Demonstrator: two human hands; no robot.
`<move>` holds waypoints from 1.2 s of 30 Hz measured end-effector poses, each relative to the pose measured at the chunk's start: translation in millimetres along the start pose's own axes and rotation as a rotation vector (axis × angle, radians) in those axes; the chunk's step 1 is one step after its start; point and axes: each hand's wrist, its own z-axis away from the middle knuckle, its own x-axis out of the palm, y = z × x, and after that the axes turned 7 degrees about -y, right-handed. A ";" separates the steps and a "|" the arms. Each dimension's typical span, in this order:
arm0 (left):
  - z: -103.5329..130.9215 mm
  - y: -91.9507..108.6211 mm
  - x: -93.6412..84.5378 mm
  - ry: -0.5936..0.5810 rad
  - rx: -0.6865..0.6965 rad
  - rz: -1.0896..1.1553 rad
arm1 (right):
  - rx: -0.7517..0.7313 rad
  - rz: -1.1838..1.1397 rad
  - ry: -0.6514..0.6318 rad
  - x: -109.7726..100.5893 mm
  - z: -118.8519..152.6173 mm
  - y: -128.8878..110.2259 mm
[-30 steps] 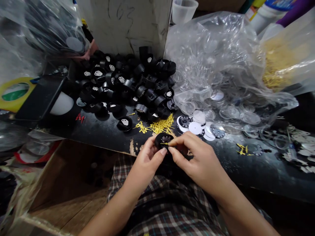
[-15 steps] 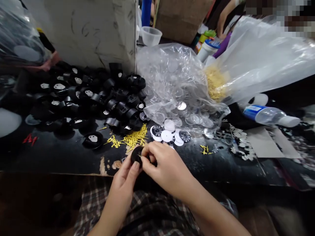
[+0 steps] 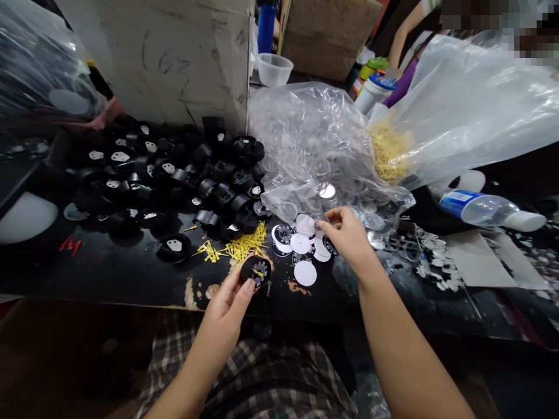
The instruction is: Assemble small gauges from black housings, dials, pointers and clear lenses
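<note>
My left hand (image 3: 229, 299) grips a round black gauge (image 3: 250, 273) whose printed dial faces up with a yellow pointer across it. The thumb lies on its near edge and the fingers go underneath. To the right, my right hand (image 3: 347, 235) hovers over the printed dial discs (image 3: 300, 243) at the edge of a clear plastic bag (image 3: 301, 139). Its thumb and forefinger are a little apart, and I see nothing between them. Beside the gauge lies a heap of yellow pointers (image 3: 247, 244). One white disc (image 3: 305, 273) rests apart, closer to me.
Many black housings (image 3: 205, 180) crowd the table's left side. Red pointers (image 3: 70, 245) lie near the left end. At right are a plastic bottle (image 3: 489, 209), an opened carton (image 3: 476, 259) and a bag of yellow parts (image 3: 388, 151). Another person's arm (image 3: 406, 32) shows behind.
My right hand has left the gauge and moved right and away to the discs. The gauge, still in my left hand, now shows its dial and yellow pointer.
</note>
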 end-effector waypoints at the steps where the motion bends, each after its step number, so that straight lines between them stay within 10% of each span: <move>1: -0.6 0.3 0.2 -0.001 -0.007 0.029 | -0.002 -0.040 -0.002 1.0 6.1 -3.2; 8: -3.2 7.3 12.5 -0.046 -0.123 0.336 | -0.001 -0.681 -0.347 19.6 60.4 -45.6; 13: -1.3 9.9 11.0 -0.104 -0.130 0.425 | 0.040 -0.731 -0.470 31.8 77.2 -61.1; 17: -0.2 9.4 9.5 -0.113 -0.128 0.462 | 0.017 -0.630 -0.471 36.3 82.1 -68.0; 23: 0.5 3.5 11.2 -0.121 -0.040 0.321 | -0.398 -0.151 -0.274 39.9 94.6 -80.1; 36: 12.9 4.2 10.8 -0.227 0.090 -0.100 | -0.462 0.080 -0.209 55.0 93.1 -87.4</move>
